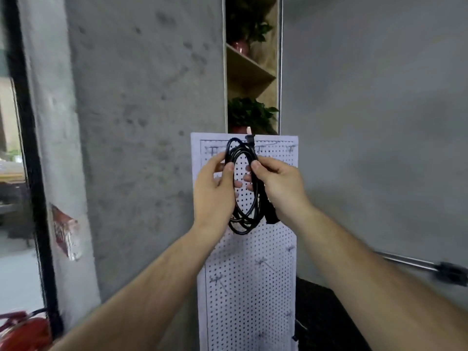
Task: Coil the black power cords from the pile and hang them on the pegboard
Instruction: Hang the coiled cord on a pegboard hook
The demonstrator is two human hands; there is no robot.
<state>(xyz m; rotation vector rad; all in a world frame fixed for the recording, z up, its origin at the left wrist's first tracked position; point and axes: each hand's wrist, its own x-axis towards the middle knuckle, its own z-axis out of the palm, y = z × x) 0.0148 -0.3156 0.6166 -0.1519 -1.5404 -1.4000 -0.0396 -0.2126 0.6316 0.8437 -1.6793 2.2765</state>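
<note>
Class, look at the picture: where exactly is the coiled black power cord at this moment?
In the head view, the coiled black power cord is held up centrally between the left hand and right hand, in front of the upper part of the white pegboard.

Grey concrete wall; wooden shelf niche holding plants; black-framed glass left.

I have both bare forearms reaching up and forward, entering from 7 and 5 o'clock and converging mid-view. My left hand grips the 9 o'clock side of the coiled cord, thumb in front and fingers behind. My right hand pinches the 3 o'clock side the same way.
</note>
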